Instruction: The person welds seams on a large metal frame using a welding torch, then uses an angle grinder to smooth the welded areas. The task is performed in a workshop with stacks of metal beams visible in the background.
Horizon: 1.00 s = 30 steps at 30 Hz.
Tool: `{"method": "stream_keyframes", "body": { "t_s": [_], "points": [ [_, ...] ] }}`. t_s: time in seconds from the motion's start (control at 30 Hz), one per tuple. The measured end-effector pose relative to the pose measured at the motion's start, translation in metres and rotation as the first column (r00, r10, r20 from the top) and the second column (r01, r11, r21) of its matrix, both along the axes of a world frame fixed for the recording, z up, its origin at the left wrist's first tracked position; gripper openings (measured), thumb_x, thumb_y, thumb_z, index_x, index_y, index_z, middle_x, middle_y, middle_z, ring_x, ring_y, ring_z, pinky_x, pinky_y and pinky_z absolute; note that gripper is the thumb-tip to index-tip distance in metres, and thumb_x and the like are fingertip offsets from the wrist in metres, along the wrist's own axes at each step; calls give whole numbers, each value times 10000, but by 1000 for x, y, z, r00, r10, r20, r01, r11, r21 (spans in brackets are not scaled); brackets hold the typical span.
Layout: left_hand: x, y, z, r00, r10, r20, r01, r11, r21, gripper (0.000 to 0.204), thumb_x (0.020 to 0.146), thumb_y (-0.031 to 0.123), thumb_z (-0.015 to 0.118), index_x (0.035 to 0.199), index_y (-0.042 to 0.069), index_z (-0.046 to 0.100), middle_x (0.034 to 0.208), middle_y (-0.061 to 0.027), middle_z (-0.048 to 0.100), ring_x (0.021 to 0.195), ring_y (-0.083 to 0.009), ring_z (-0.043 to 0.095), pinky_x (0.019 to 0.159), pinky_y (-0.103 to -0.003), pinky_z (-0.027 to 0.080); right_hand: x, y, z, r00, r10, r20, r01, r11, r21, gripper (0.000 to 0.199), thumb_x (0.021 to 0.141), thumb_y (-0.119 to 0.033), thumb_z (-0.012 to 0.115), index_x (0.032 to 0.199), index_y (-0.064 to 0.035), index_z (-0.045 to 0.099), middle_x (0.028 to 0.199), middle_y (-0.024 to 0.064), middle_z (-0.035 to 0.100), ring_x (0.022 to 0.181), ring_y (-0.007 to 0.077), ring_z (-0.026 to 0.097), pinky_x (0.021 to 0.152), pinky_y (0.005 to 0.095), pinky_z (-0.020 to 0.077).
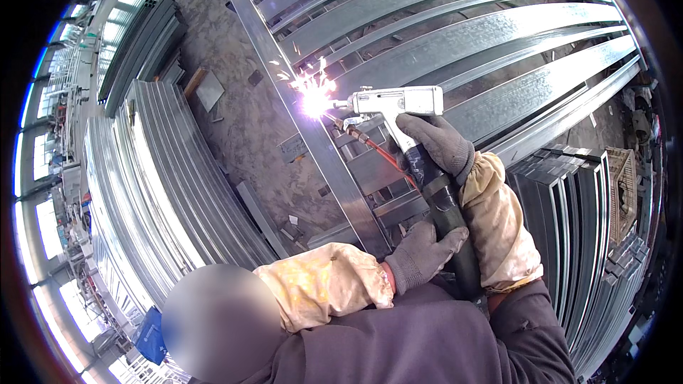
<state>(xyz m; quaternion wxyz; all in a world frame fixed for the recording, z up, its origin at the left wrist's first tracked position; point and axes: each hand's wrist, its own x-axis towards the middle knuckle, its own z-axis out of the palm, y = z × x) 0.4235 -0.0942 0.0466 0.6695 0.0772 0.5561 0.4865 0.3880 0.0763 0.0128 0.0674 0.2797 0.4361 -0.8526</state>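
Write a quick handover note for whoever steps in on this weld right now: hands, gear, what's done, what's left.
Right hand: gloved, gripping the welding gun.
Left hand: gloved, steadying the black hose lower down.
Gun tip is at the long steel rail of the frame, sparks flying there.
Done: cannot tell which joints are finished.
Left: this joint is mid-weld; probably check the other crossbars.
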Motion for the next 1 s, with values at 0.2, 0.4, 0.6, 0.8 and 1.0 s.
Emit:
{"method": "stream_keyframes", "body": {
  "t_s": [0.2, 0.4, 0.6, 0.8, 1.0],
  "points": [
    [2, 1, 1, 999, 3, -41, -2, 1000, 15, 225, 966, 267, 609, 908, 53, 576, 693, 30, 509, 586, -59, 451, 510, -244, 382, 1, -4, -3, 997, -65, -32, 67, 994, 83, 355, 970, -255, 602, 1171, 37, 588, 890, 99, 669, 600, 143, 649, 540, 256, 534],
    [0, 3, 10, 999, -23, -40, 22, 1000, -11, 232, 962, 275, 611, 950, 47, 568, 718, 23, 515, 615, -65, 456, 551, -252, 408, 5, -1, 5, 1000, -5, 12, 4, 999, 36, 362, 967, -261, 605, 1178, 32, 579, 864, 95, 671, 607, 139, 647, 542, 256, 531],
    [3, 1, 3, 995, -58, -80, 57, 998, -10, 218, 957, 267, 610, 945, 53, 568, 718, 22, 517, 638, -71, 476, 572, -261, 424, 5, -5, 1, 999, -43, 22, 42, 996, 77, 353, 967, -282, 598, 1144, 23, 588, 812, 104, 676, 583, 153, 644, 523, 261, 526],
    [3, 2, 6, 995, -82, -61, 80, 996, -32, 230, 956, 274, 608, 895, 55, 575, 692, 19, 515, 597, -73, 486, 541, -259, 423, 7, -5, -2, 1000, -19, -22, 22, 989, 143, 357, 968, -301, 594, 1117, 24, 596, 804, 105, 677, 584, 155, 647, 516, 265, 528],
    [5, 1, 9, 994, -108, -17, 107, 992, -61, 238, 961, 284, 601, 898, 56, 572, 684, 15, 523, 584, -73, 496, 508, -248, 415, 12, -3, -3, 999, 10, 43, -13, 998, 66, 417, 955, -323, 615, 1165, 36, 581, 918, 112, 661, 724, 158, 630, 640, 277, 512]
  ]
}}
